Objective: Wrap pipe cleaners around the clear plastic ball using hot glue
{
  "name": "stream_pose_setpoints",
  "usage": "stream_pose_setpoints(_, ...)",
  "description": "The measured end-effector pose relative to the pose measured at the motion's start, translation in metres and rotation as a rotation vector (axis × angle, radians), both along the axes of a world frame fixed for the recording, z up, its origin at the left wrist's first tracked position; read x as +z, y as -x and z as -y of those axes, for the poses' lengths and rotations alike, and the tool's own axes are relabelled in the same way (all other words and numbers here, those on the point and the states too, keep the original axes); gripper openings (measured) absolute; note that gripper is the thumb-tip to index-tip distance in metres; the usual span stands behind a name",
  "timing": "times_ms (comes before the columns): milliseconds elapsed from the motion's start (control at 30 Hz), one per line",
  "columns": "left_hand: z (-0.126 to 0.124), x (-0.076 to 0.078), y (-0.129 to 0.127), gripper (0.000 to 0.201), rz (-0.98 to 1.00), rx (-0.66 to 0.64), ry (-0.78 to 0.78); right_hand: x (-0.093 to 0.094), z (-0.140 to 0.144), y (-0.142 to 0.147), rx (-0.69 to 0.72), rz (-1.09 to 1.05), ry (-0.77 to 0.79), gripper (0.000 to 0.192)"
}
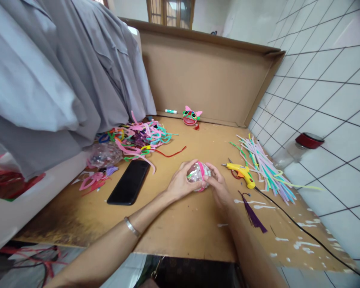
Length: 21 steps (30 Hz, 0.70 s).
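Both of my hands cup a small clear ball (pixel 196 173) with shiny bits inside and a pink pipe cleaner wrapped around it, held just above the cardboard work surface (pixel 180 224). My left hand (pixel 181 183) grips its left side, with a metal bangle on that wrist. My right hand (pixel 217 183) presses the pink strip on its right side.
A black phone (pixel 129 182) lies left of my hands, beside a clear ball (pixel 104 155) and a tangle of pipe cleaners (pixel 139 138). Right of my hands lie a yellow glue gun (pixel 242 173), straight pipe cleaners (pixel 265 166), a purple tassel (pixel 253 215). A finished cat-face ornament (pixel 191 116) sits at the back.
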<state>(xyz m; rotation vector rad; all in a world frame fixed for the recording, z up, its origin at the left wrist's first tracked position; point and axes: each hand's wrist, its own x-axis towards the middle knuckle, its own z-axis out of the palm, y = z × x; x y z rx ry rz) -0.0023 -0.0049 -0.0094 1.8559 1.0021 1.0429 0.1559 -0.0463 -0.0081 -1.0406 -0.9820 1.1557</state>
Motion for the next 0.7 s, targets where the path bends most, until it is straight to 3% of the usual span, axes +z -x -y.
stream_pose_setpoints(700, 0.0018, 0.0027, -0.0004, 0.084, -0.031, 0.014, 0.009, 0.0045, -0.0003, 0.0006, -0.006, -0.103, 0.037, 0.056)
